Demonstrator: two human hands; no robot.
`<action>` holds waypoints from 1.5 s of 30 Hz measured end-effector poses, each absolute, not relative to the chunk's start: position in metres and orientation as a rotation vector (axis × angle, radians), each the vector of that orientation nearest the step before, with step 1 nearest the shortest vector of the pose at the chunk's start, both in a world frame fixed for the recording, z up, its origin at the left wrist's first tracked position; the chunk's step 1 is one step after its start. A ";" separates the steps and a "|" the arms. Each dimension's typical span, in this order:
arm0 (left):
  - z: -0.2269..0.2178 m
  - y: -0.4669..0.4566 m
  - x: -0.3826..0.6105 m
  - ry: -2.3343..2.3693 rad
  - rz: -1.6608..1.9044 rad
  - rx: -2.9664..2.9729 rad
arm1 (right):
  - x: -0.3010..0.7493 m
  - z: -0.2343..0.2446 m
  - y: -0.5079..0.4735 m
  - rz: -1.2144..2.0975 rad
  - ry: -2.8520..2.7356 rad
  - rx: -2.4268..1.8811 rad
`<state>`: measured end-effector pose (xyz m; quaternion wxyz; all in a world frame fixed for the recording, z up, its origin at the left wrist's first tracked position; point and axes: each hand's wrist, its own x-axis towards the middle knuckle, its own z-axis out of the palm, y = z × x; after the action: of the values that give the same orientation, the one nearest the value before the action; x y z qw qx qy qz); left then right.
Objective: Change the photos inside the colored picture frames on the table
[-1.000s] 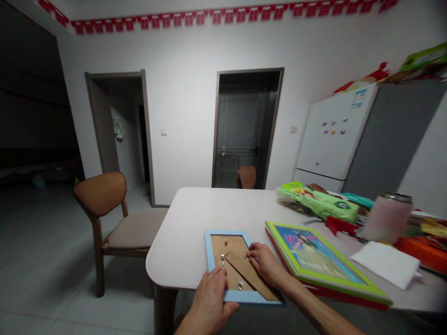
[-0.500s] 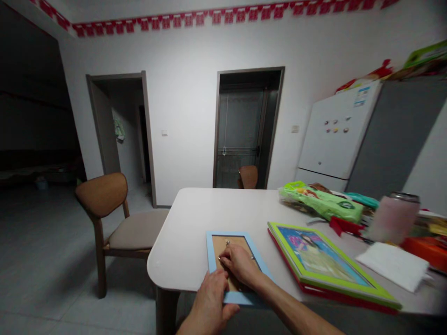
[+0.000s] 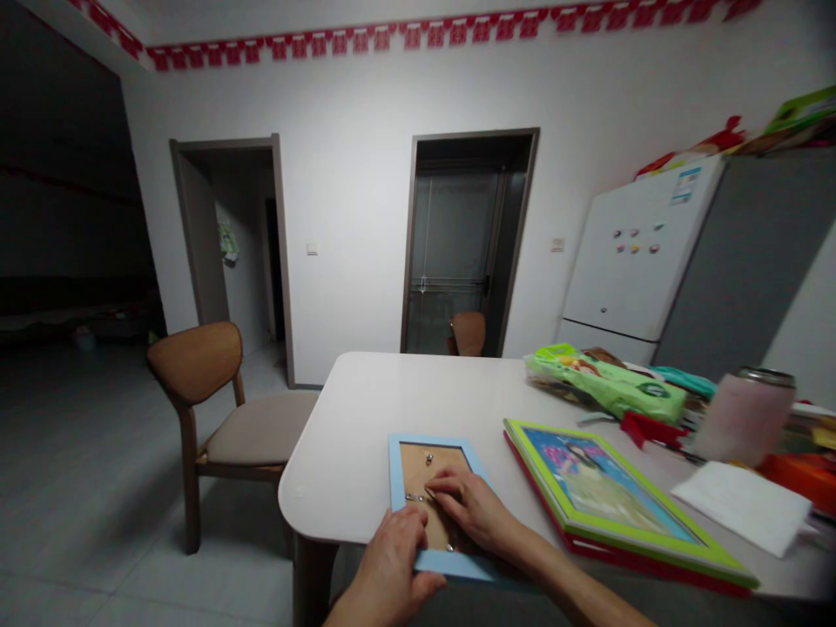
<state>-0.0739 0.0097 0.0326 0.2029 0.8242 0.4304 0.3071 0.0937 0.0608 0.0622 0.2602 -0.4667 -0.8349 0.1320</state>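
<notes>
A light blue picture frame [image 3: 400,460] lies face down near the front edge of the white table [image 3: 405,392], its brown backing board [image 3: 418,461] and small metal clips showing. My left hand [image 3: 394,564] presses on the frame's near left edge, fingers curled over it. My right hand [image 3: 475,512] rests on the backing board, fingertips pinched at a metal clip near the middle. The fold-out stand lies flat under my right hand.
A green-framed picture [image 3: 607,496] lies on a red one to the right. Behind it are a green packet [image 3: 607,383], a pink cup [image 3: 744,416] and white paper [image 3: 744,505]. A wooden chair [image 3: 222,409] stands left of the table, a fridge [image 3: 646,261] at the back right.
My right hand moved left from the frame's right side onto the middle of the backing board, pressing the stand flat. My left hand stayed on the near edge.
</notes>
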 end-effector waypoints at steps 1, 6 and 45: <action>0.031 0.011 -0.075 1.191 0.868 2.300 | 0.099 0.063 0.053 0.364 -2.283 -1.249; 0.028 0.015 -0.077 1.144 0.886 2.293 | 0.113 0.066 0.018 0.223 -2.427 -1.109; 0.044 0.007 -0.067 1.279 0.523 2.280 | 0.087 0.051 0.154 0.427 -1.684 -1.740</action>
<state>-0.0668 0.0069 0.0435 0.2356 0.8312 0.4662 0.1905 0.0870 0.1537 0.0505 0.3350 -0.6667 -0.6454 0.1635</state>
